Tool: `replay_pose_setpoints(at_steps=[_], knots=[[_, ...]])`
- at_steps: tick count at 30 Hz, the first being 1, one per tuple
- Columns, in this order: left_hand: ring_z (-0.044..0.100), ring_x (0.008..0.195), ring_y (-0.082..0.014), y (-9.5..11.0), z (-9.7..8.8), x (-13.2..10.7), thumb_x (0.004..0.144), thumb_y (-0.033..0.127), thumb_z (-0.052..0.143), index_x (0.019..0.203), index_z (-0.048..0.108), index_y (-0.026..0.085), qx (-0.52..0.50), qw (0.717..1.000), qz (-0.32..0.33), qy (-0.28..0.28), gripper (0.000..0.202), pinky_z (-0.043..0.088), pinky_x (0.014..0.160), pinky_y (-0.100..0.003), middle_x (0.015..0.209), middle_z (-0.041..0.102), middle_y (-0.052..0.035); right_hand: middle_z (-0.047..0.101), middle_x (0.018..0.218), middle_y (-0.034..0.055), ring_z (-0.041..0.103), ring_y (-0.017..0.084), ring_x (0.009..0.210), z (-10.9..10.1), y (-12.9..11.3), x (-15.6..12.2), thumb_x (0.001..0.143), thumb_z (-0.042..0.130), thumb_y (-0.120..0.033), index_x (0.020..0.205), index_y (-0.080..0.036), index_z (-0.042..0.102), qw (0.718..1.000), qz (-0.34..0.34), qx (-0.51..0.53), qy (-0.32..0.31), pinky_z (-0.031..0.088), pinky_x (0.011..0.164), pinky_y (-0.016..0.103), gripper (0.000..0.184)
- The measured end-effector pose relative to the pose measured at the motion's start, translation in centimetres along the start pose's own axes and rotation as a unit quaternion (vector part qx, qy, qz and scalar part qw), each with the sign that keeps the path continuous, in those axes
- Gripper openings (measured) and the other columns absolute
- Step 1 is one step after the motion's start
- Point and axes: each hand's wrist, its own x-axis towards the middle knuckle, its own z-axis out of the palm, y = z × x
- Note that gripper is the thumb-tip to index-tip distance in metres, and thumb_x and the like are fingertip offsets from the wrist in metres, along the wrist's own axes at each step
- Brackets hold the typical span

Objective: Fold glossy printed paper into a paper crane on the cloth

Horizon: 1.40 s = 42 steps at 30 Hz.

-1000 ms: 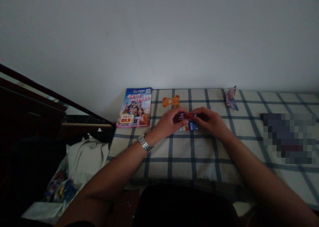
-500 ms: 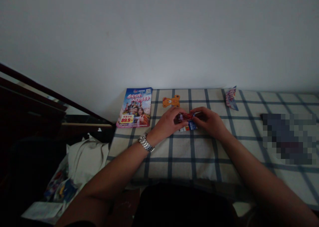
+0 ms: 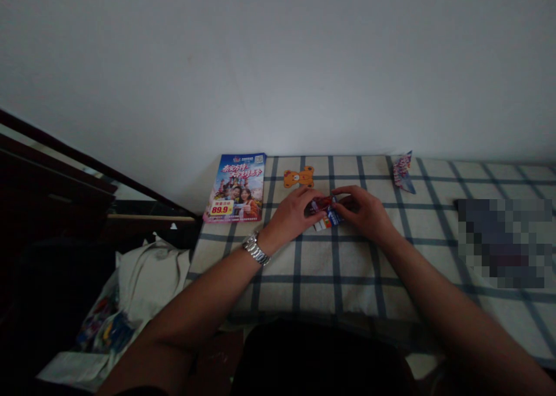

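Your left hand (image 3: 293,216), with a silver metal link wristwatch (image 3: 256,250) on its wrist, and your right hand (image 3: 362,213) meet near the middle of a cream cloth with a navy check (image 3: 347,286). Between them you hold a small folded piece of printed paper (image 3: 325,211), red at the top and blue and white lower down. The fingers of both hands are curled inward and closed on it from either side, gripping it just above the cloth; the exact placing of each fingertip is hidden by the hands and the folds. The lower corner of the paper sticks out below your fingers, close to the cloth, though you cannot tell whether it touches. Beyond your left hand, an orange bear-shaped cutout (image 3: 299,177) lies flat on the cloth near the far edge. Further left, a glossy blue travel brochure (image 3: 234,187) with a pink and yellow price label lies at the corner of the cloth. Beyond your right hand, a pink and blue folded paper piece (image 3: 402,172) stands at the far edge against a plain white wall (image 3: 278,66). To the right lies a pixelated patch (image 3: 504,242) that hides whatever is there. Below left, a beige cloth bag (image 3: 152,280) sits beside dark wooden furniture (image 3: 56,199).
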Motion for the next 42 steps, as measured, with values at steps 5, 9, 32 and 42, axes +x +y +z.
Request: replay_pose_setpoints(at_steps=[5,9,32,42], knots=[[0.064,0.115,-0.0255,-0.3,0.1,0.0,0.093,0.030,0.077,0.124,0.064,0.022,-0.001,1.000,-0.016,0.017,0.034,0.054,0.103,-0.044,0.120,0.065,-0.0066,0.069,0.115,0.0084,0.075,0.022,0.087,-0.1,-0.2,0.0,0.093,0.073,-0.039,0.124,-0.026,0.068,1.000,-0.028,0.011,-0.008,0.066,0.081,0.040,0.034],[0.065,0.114,-0.0254,-0.2,0.1,0.0,0.094,0.030,0.077,0.121,0.065,0.022,0.004,1.000,-0.019,0.023,0.031,0.055,0.102,-0.044,0.119,0.065,-0.0072,0.070,0.121,0.0092,0.073,0.023,0.088,-0.2,-0.3,0.1,0.092,0.074,-0.036,0.124,-0.028,0.069,0.998,-0.058,-0.009,-0.023,0.066,0.082,0.042,0.033],[0.067,0.107,-0.0213,0.1,0.2,0.0,0.099,0.028,0.070,0.118,0.065,0.020,0.004,0.999,-0.004,0.054,0.021,0.059,0.096,-0.040,0.114,0.066,-0.0059,0.072,0.128,0.0100,0.071,0.029,0.118,0.1,-0.7,-0.1,0.095,0.075,-0.034,0.133,-0.026,0.069,0.987,-0.138,-0.084,-0.007,0.060,0.105,0.046,0.040],[0.067,0.109,-0.0202,0.3,0.2,0.0,0.101,0.026,0.068,0.118,0.066,0.022,-0.002,0.999,0.013,0.047,0.018,0.058,0.100,-0.041,0.115,0.065,-0.0052,0.074,0.121,0.0094,0.073,0.028,0.107,0.2,-1.2,0.0,0.096,0.073,-0.034,0.129,-0.025,0.069,0.987,-0.113,-0.116,-0.001,0.062,0.095,0.044,0.035]])
